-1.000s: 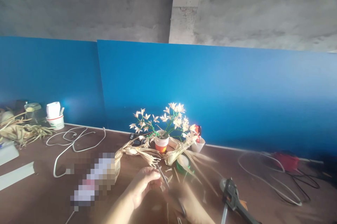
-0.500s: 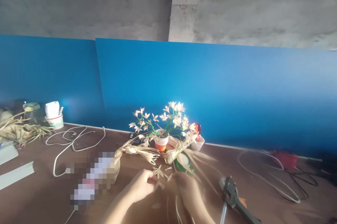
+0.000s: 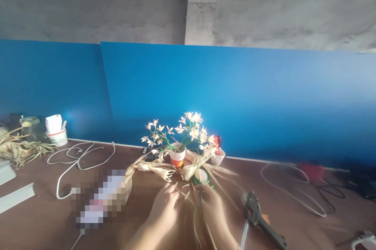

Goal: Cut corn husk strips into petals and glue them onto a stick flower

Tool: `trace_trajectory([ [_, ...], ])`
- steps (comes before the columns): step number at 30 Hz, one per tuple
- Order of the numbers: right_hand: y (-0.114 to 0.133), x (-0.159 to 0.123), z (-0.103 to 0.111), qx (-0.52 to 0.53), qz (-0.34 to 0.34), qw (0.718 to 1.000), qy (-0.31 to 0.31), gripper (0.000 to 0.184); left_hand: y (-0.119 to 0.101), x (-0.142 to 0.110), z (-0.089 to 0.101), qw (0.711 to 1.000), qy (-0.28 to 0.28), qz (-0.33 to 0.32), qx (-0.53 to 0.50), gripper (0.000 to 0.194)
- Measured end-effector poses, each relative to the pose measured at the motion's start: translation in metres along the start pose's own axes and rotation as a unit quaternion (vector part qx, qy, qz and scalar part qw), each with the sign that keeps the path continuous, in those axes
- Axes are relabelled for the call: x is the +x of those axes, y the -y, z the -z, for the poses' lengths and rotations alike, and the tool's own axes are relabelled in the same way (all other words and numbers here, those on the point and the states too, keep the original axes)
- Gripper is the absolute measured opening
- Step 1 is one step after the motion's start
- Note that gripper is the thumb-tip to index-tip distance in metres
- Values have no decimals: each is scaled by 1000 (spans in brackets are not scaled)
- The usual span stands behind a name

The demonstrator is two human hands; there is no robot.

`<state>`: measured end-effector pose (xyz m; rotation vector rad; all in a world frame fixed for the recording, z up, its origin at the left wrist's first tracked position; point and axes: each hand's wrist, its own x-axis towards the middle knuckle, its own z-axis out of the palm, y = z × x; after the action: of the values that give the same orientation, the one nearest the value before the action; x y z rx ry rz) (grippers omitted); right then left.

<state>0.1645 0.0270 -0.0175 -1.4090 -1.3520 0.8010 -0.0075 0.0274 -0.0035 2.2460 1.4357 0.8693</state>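
My left hand (image 3: 166, 205) is closed in a pinch on a small pale dried-husk flower (image 3: 187, 195), whose pointed petals stick out past the fingertips. Close by on the right, my right hand (image 3: 213, 206) has its fingers closed around long thin husk strips (image 3: 210, 234) that trail down toward the bottom edge; its fingertips are partly hidden and blurred. Just beyond both hands, a bundle of dried husks (image 3: 190, 169) lies in front of an orange and white paper cup (image 3: 178, 158) filled with finished-looking husk flowers (image 3: 194, 134) on green stems. A green-rimmed round container (image 3: 202, 176) sits behind my right hand.
A glue gun (image 3: 258, 214) lies on the brown table to the right. White cables (image 3: 78, 160) coil at left, near a tissue-filled tub (image 3: 57, 136) and more dried husks (image 3: 25, 148). A white cup (image 3: 217, 158) stands by the blue partition (image 3: 176, 81).
My left hand has turned and moved slightly, so the flower shows less plainly. My right hand stays close beside it, with the strips now lying more steeply. The view has shifted a little.
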Motion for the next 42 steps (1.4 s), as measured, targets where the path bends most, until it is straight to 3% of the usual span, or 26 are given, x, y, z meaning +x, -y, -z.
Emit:
trace_trajectory([
  [4, 6, -2, 0, 21, 16, 1000, -3, 20, -3, 7, -21, 991, -8, -32, 129, 33],
  [9, -4, 0, -3, 48, 16, 999, 11, 22, 8, 22, -52, 983, -10, -46, 179, 33],
  [13, -14, 4, -5, 72, 11, 997, 12, 29, 3, 29, -45, 986, -8, -32, 164, 23],
  [16, -9, 3, -4, 101, 0, 995, 22, 29, -6, 29, -27, 994, -44, 4, 103, 21],
  [21, 13, -2, -6, 126, -13, 992, -5, 31, -14, 19, -13, 983, -69, 93, -142, 17],
  [25, 18, -2, -5, 141, -21, 990, -4, 21, -15, 10, -17, 950, -35, 130, -282, 15],
  [30, 14, 5, 1, 150, -8, 988, 40, 16, -7, 6, -21, 868, 65, 163, -464, 30],
  [32, 16, 5, 1, 148, -12, 988, 45, 15, -4, 5, -22, 863, 70, 163, -474, 32],
  [37, 29, -4, -1, 162, -9, 987, 21, 18, -2, 5, -23, 897, 13, 171, -406, 31],
  [42, 38, -6, 0, 138, -22, 990, 7, 20, -1, 5, -30, 866, 8, 205, -456, 34],
])
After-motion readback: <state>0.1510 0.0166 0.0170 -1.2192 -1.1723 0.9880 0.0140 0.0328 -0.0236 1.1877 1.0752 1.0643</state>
